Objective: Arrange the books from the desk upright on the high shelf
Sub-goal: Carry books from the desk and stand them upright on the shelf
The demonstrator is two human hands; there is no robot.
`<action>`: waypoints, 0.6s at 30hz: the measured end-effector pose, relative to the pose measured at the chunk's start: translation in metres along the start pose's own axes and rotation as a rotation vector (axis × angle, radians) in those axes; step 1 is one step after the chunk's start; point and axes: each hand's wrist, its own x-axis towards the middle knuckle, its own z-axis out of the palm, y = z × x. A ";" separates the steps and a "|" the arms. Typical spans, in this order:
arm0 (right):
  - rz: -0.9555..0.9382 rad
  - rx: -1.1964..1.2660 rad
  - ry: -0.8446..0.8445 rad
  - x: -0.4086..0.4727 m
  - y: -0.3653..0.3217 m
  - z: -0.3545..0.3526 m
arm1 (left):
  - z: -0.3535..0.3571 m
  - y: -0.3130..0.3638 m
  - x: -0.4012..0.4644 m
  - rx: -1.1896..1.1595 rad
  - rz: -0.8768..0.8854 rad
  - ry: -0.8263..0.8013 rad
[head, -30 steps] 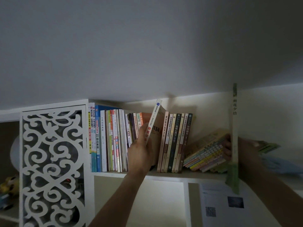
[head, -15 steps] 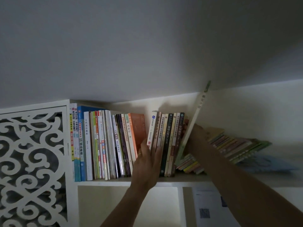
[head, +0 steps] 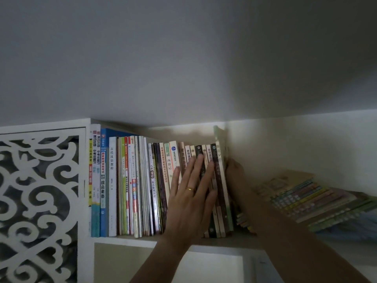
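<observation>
Centrally, the left hand (head: 190, 196) presses flat on upright books (head: 142, 186) while the right hand (head: 234, 172), grip unclear, steadies a tall green book (head: 221, 152) that could topple right if released.

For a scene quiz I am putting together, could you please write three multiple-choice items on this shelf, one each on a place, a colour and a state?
1. Where does the tall green book stand?
A. right end of the upright row
B. left end
C. on the slanted pile

2. What colour is the ring on the left hand?
A. black
B. gold
C. red

3. How does the left hand lie?
A. fist
B. pinching one book
C. flat, fingers straight, on the spines

Answers: 1 A, it stands last in the row, by the right hand. 2 B, a gold band shows. 3 C, straight fingers lie across the spines.
</observation>
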 end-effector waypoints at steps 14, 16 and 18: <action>-0.032 -0.353 -0.071 -0.057 -0.019 -0.026 | 0.020 0.002 0.004 0.189 0.087 -0.093; -0.126 -0.543 -0.201 -0.076 -0.014 -0.036 | 0.017 0.002 0.002 0.154 0.114 -0.078; -0.091 -0.530 -0.253 -0.088 -0.012 -0.042 | 0.019 0.002 -0.006 0.119 0.148 -0.065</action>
